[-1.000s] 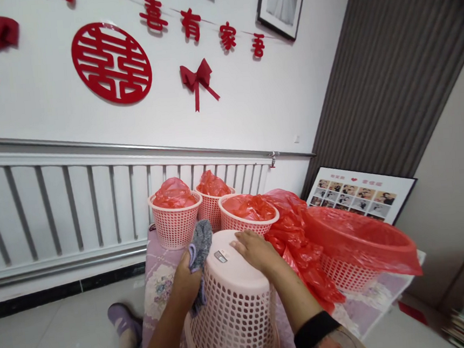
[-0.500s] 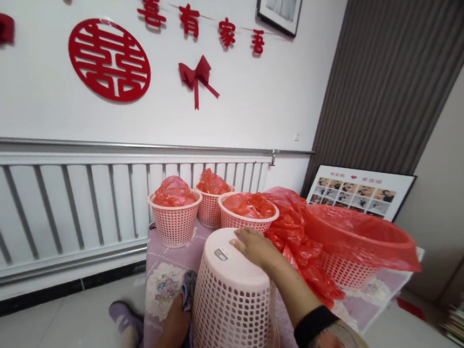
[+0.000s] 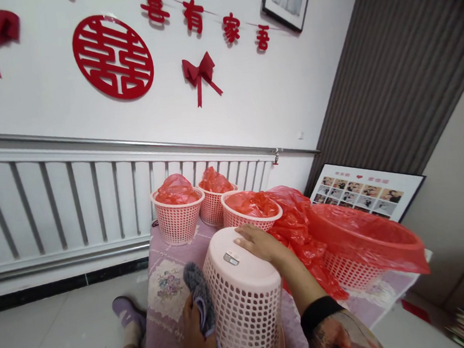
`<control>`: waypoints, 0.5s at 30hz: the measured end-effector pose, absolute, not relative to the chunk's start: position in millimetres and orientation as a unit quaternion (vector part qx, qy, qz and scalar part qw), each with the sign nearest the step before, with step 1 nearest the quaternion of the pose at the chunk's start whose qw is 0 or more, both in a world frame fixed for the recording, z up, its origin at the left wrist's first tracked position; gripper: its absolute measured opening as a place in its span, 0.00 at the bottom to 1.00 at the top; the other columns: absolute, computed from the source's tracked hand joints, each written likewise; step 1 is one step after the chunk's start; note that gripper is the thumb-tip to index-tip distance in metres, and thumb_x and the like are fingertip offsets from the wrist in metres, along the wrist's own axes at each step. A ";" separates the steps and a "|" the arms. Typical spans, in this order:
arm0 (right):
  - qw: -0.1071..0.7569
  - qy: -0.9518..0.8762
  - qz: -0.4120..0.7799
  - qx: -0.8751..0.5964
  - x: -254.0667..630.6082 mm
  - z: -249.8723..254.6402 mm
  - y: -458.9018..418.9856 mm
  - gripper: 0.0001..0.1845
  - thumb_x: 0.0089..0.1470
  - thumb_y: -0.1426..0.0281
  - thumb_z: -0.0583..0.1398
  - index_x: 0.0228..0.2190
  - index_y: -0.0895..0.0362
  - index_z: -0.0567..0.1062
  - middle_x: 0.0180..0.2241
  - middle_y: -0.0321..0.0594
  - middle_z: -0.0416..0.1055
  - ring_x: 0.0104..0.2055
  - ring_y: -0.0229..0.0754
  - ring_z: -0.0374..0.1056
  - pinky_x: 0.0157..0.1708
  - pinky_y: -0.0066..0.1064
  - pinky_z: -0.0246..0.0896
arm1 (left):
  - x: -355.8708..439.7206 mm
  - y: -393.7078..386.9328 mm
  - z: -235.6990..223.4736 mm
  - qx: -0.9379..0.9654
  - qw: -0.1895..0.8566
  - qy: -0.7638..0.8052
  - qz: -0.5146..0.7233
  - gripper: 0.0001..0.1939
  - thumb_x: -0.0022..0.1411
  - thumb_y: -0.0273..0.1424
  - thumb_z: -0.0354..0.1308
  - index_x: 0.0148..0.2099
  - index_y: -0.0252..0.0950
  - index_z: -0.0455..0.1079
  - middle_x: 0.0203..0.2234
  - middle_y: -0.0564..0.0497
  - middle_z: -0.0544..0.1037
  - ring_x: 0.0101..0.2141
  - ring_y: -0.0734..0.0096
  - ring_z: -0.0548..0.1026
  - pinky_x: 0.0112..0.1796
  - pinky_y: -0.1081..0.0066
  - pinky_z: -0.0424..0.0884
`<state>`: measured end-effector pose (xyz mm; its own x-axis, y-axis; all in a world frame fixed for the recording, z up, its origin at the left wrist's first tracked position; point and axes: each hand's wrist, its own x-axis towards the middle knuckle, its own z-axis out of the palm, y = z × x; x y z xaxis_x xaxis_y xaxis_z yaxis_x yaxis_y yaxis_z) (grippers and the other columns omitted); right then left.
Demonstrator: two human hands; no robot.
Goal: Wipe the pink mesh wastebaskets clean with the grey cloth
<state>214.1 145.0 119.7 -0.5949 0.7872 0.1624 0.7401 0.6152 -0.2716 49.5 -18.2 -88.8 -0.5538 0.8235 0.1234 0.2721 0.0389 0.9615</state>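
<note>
An upside-down pale pink laundry-style plastic basket with a holed wall stands in front of me, with a small label on its flat base. My right hand rests on that base, fingers stretched out and lying flat. Beside the basket's left wall, my left hand is closed round a grey-purple cloth, which touches or nearly touches the holes. The basket's lower part runs out of view; a second rim shows near its bottom right.
Smaller baskets with red plastic bags, such as one at the far left, stand on the purple tablecloth. Loose red bags lie at right, next to a large bag-lined basket. A radiator runs behind. A person's shoe shows below left.
My left hand has moved right and down along the basket's side, and more of the cloth shows. My right hand stays on the base. The view has shifted slightly.
</note>
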 end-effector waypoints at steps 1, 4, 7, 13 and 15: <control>0.135 -0.889 0.088 -0.429 214.1 119.4 145.1 0.32 0.62 0.53 0.53 0.60 0.58 0.69 0.64 0.48 0.63 0.67 0.50 0.55 0.67 0.42 0.44 | 51.7 -16.4 -71.2 0.420 0.226 0.656 0.585 0.33 0.51 0.28 0.53 0.62 0.30 0.61 0.68 0.35 0.57 0.67 0.51 0.56 0.67 0.58 0.51; 0.138 -0.891 0.086 -0.425 214.7 118.5 145.1 0.33 0.62 0.52 0.53 0.60 0.59 0.69 0.64 0.48 0.63 0.67 0.50 0.55 0.67 0.41 0.44 | 55.1 -12.0 -23.2 0.473 0.148 0.590 0.637 0.33 0.54 0.26 0.54 0.63 0.35 0.60 0.67 0.40 0.59 0.66 0.54 0.58 0.65 0.55 0.55; 0.144 -0.891 0.087 -0.422 215.3 117.6 144.8 0.34 0.62 0.52 0.53 0.60 0.61 0.69 0.63 0.50 0.64 0.67 0.51 0.55 0.66 0.41 0.45 | 55.4 -9.2 -3.2 0.551 0.043 0.546 0.630 0.29 0.57 0.25 0.56 0.61 0.40 0.65 0.66 0.43 0.61 0.66 0.56 0.59 0.65 0.55 0.57; 0.138 -0.889 0.085 -0.429 214.5 120.3 142.3 0.32 0.62 0.53 0.53 0.60 0.57 0.69 0.63 0.46 0.64 0.66 0.50 0.56 0.66 0.41 0.47 | 46.4 -1.7 -57.4 0.507 0.098 0.600 0.610 0.30 0.57 0.28 0.57 0.62 0.36 0.64 0.68 0.40 0.57 0.68 0.52 0.55 0.65 0.55 0.56; 0.139 -0.889 0.080 -0.429 214.2 120.9 141.9 0.31 0.62 0.53 0.53 0.60 0.57 0.70 0.63 0.46 0.64 0.66 0.50 0.57 0.66 0.40 0.47 | 38.2 -1.4 -81.2 0.450 0.178 0.649 0.587 0.34 0.55 0.29 0.56 0.65 0.31 0.59 0.68 0.37 0.58 0.68 0.51 0.55 0.66 0.55 0.54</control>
